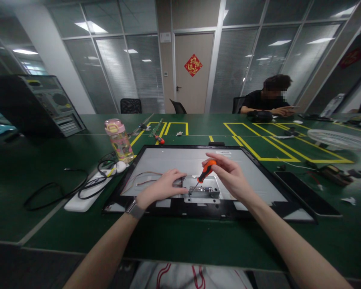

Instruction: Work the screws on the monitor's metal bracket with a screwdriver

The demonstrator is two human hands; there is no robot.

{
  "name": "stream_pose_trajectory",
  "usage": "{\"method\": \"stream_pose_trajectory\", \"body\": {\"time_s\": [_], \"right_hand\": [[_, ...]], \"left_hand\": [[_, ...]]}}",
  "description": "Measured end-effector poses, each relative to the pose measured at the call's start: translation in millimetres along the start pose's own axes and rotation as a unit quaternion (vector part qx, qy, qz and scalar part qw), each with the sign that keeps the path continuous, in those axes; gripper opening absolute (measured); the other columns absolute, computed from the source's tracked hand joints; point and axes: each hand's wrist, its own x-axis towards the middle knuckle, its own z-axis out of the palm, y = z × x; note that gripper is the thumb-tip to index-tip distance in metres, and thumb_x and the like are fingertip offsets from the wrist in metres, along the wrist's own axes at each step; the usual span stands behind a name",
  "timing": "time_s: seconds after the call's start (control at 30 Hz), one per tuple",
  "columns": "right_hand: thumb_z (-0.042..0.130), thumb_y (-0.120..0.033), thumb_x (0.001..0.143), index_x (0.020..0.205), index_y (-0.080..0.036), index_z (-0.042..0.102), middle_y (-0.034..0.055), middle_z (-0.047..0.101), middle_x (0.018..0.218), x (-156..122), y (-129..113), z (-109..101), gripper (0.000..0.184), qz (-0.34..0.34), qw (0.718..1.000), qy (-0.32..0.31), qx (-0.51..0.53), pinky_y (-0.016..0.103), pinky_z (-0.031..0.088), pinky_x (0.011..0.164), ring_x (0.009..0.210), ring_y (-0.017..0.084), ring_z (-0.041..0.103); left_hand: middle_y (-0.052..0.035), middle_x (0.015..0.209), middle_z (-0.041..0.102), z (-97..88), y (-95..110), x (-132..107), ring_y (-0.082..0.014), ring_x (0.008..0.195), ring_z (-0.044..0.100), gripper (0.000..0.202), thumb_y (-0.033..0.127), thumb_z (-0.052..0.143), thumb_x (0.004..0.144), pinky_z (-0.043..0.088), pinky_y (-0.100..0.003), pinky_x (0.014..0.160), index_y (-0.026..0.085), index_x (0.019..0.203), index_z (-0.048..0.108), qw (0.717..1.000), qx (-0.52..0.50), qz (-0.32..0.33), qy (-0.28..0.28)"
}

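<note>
A monitor panel (pixel 174 160) lies back side up on the green table, black frame around a grey metal back. A small metal board cover (pixel 209 188) sits near its front edge. My right hand (pixel 231 174) is closed round an orange-handled screwdriver (pixel 205 172), whose tip touches the cover. My left hand (pixel 162 186) rests flat on the panel just left of the cover, fingers together and pressing down. Thin wires (pixel 141 178) run across the panel to the left of that hand.
A pink water bottle (pixel 119 140) stands left of the panel, with black cables (pixel 78 188) and a white strip. A computer tower (pixel 45 104) sits far left. A second screwdriver (pixel 159 139) lies behind. A dark slab (pixel 307 192) lies right. A person sits across the table.
</note>
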Motion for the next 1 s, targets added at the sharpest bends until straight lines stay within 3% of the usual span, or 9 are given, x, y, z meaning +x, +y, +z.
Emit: {"method": "stream_pose_trajectory", "body": {"time_s": [0.2, 0.47, 0.67, 0.87, 1.0], "right_hand": [[0.051, -0.032, 0.090, 0.116, -0.028, 0.061, 0.0059, 0.065, 0.118, 1.8, -4.5, 0.2, 0.028, -0.024, 0.999, -0.031, -0.011, 0.045, 0.042, 0.099, 0.110, 0.022, 0.060], [0.065, -0.028, 0.081, 0.102, -0.028, 0.069, 0.0032, 0.067, 0.096, 0.2, -0.5, 2.5, 0.022, -0.091, 0.982, 0.057, -0.157, 0.037, 0.053, 0.081, 0.085, 0.019, 0.065], [0.047, -0.027, 0.091, 0.125, -0.029, 0.055, 0.0069, 0.065, 0.110, -4.8, -6.4, 7.0, 0.035, -0.092, 0.986, 0.010, -0.138, 0.042, 0.050, 0.089, 0.100, 0.021, 0.063], [0.063, -0.026, 0.081, 0.106, -0.028, 0.065, 0.0029, 0.062, 0.091, -3.3, -2.5, 8.4, 0.025, -0.116, 0.975, 0.055, -0.182, 0.035, 0.054, 0.076, 0.082, 0.017, 0.062], [0.053, -0.026, 0.088, 0.120, -0.029, 0.057, 0.0059, 0.061, 0.105, -4.6, -1.9, 6.9, 0.033, -0.108, 0.983, 0.004, -0.146, 0.038, 0.052, 0.084, 0.095, 0.019, 0.062]], "left_hand": [[-0.0070, 0.114, 0.052, 0.5, -0.8, 0.2, -0.0231, 0.106, 0.051, 0.057, 0.049, 0.061, 0.081, 0.038, -0.031, 0.094, 0.022, 0.130, 0.049, 1.000, 0.003, 0.003, 0.001], [-0.0066, 0.114, 0.052, -0.7, 0.4, -0.4, -0.0224, 0.105, 0.052, 0.056, 0.049, 0.060, 0.082, 0.039, -0.031, 0.093, 0.022, 0.129, 0.049, 1.000, 0.001, 0.000, 0.001], [-0.0063, 0.115, 0.052, 0.4, -1.0, -0.4, -0.0225, 0.106, 0.051, 0.056, 0.049, 0.060, 0.082, 0.038, -0.031, 0.094, 0.023, 0.130, 0.049, 1.000, 0.004, 0.007, 0.002], [-0.0066, 0.113, 0.052, 0.9, -2.1, 0.4, -0.0226, 0.105, 0.051, 0.057, 0.049, 0.061, 0.081, 0.039, -0.031, 0.093, 0.023, 0.130, 0.049, 1.000, 0.001, 0.006, 0.003], [-0.0067, 0.115, 0.052, 0.1, -0.6, 0.1, -0.0226, 0.106, 0.051, 0.057, 0.049, 0.061, 0.081, 0.039, -0.032, 0.094, 0.023, 0.130, 0.049, 1.000, -0.004, 0.004, 0.002]]}}
